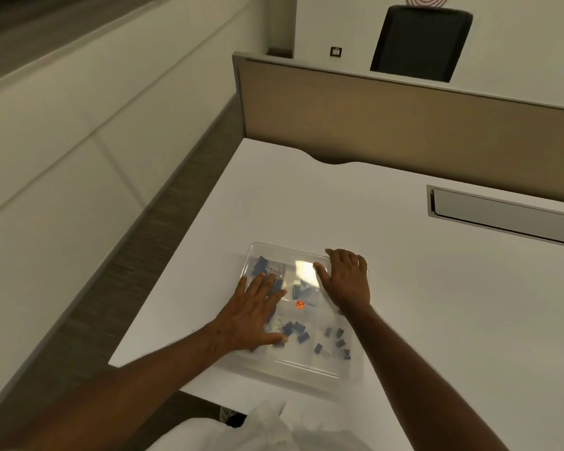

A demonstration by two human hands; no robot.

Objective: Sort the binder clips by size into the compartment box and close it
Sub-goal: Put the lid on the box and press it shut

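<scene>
a clear compartment box (306, 369) lies on the white desk (437, 304) at about 6 o'clock, lid down over blue binder clips (295, 330) sorted in its sections. the left hand (251, 315) lies flat, fingers spread, on the lid's 9 o'clock side – the right hand (347, 281) presses flat at its 1 o'clock corner. a beige partition (404, 125) stands at 12 o'clock, a black chair (420, 43) behind it.
</scene>
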